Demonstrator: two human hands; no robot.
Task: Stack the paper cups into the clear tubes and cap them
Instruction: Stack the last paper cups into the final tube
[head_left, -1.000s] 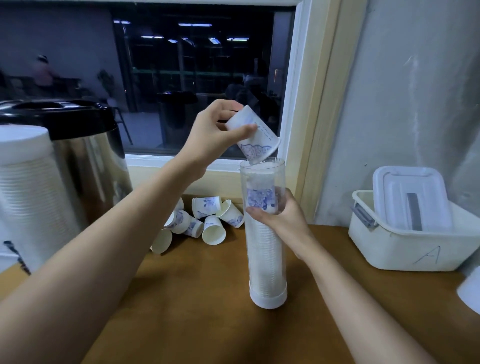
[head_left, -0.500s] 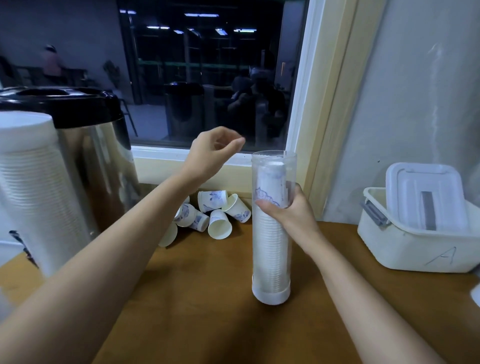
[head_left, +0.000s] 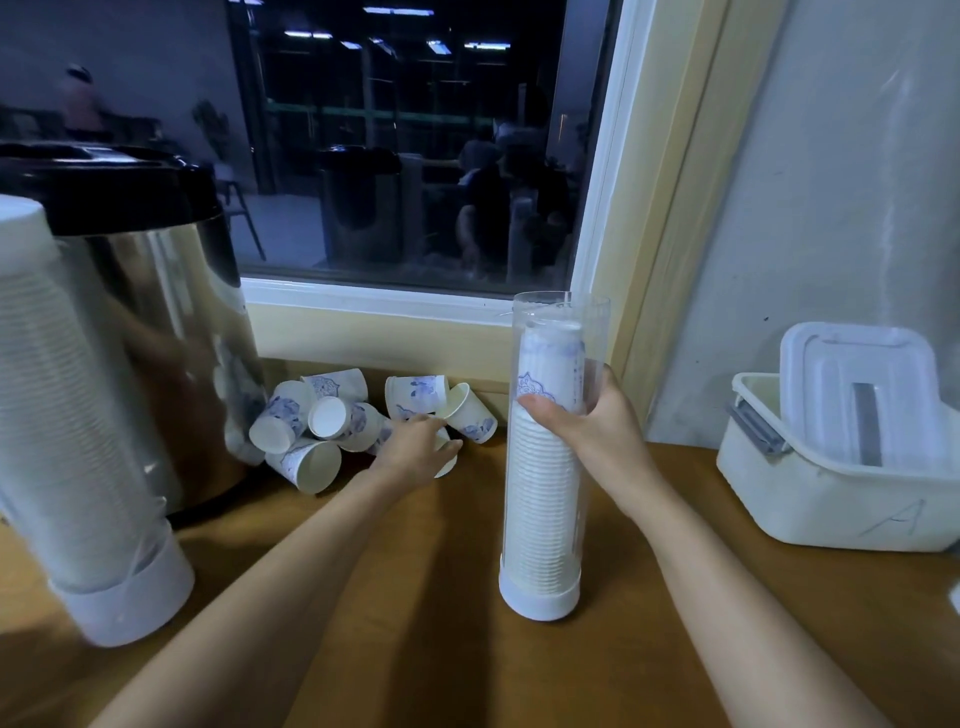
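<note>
Clear rigid plastic tube (head_left: 540, 488), tall cylinder, stands upright mid-desk; its bottom sits in a smooth white plastic cap (head_left: 540, 597), its top is open. Inside it is a nested stack of white paper cups (head_left: 550, 358), rims showing as fine ribbing, the topmost cup mouth-down with a blue ornamental print. The stack ends just short of the tube's rim.

Right hand (head_left: 587, 431) wraps the tube about 2/3 of the way up, thumb across the near side, fingers behind.

Left hand (head_left: 415, 449) is low on the brown wooden desk (head_left: 441, 649), left of the tube and apart from it, fingers laid over 1 paper cup (head_left: 448, 462) lying on its side. Cannot tell whether the fingers have closed on it.

Loose white paper cups with blue print (head_left: 332, 421) lie tumbled on their sides against the window sill, between the left hand and a polished steel urn with a black lid (head_left: 156, 338).

At far left, blurred, is a second clear tube (head_left: 62, 415) packed with ribbed white cups and capped white at both ends.

At right is a white plastic bin (head_left: 831, 504) with a grey latch handle (head_left: 758, 428), a white moulded lid (head_left: 857, 389) propped inside it, and a handwritten "A" (head_left: 893, 517) on its front wall.
</note>
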